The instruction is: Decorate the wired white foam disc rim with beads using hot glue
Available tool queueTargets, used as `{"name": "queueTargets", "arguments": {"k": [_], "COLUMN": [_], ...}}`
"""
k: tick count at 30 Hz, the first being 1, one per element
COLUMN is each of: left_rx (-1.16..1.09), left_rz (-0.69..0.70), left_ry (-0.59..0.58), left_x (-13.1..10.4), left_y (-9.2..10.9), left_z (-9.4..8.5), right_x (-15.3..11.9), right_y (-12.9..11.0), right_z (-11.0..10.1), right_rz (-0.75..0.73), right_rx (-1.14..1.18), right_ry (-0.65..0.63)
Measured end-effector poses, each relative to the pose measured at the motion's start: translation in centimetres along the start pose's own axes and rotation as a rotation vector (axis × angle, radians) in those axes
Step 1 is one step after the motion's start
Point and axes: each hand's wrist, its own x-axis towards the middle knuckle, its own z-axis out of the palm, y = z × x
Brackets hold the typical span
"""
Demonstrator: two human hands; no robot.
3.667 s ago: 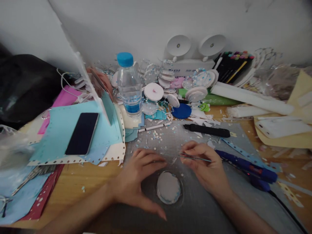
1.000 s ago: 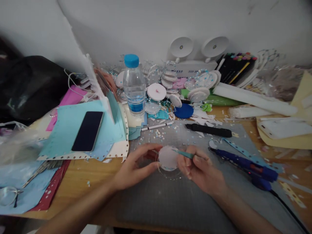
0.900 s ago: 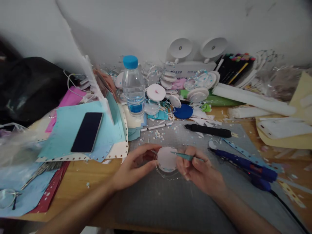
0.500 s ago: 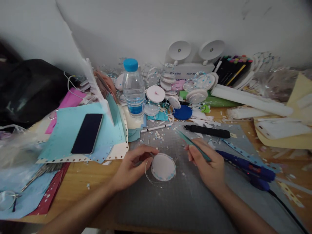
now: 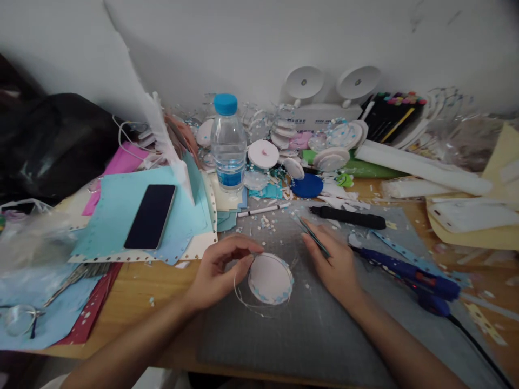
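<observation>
My left hand (image 5: 223, 267) pinches the upper left edge of a round white disc (image 5: 270, 278) with small blue and white pieces along its rim. A thin clear wire loops around the disc's lower left side. In my right hand (image 5: 334, 259) is a pair of teal tweezers (image 5: 316, 237), their tips pointing up and left near scattered small paper pieces (image 5: 266, 222). The disc is over the grey cutting mat (image 5: 316, 335), between both hands.
Behind the mat stand a water bottle (image 5: 228, 143) and many decorated discs (image 5: 263, 154). A phone (image 5: 150, 216) rests on blue paper at left. A black pen-like tool (image 5: 351, 217) and a blue glue gun (image 5: 409, 273) lie at right.
The tweezers have turned in my right hand, which has shifted slightly left. My left hand still holds the disc, now tilted slightly differently. The whole view has shifted a little.
</observation>
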Motion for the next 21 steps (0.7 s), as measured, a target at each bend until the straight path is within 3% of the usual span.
{"name": "queueTargets", "arguments": {"k": [7, 13, 21], "left_rx": [0.011, 0.232, 0.494], "left_rz": [-0.016, -0.056, 0.027], "left_ry": [-0.015, -0.235, -0.419], "left_x": [-0.1, -0.2, -0.1], "left_y": [0.0, 0.2, -0.2], "left_z": [-0.2, 0.2, 0.9], "right_x": [-0.2, -0.1, 0.2], "right_y": [0.0, 0.2, -0.2], "right_z": [0.3, 0.3, 0.0], "right_rz": [0.030, 0.224, 0.145], "right_rx": [0.040, 0.108, 0.066], "right_ry": [-0.021, -0.017, -0.017]}}
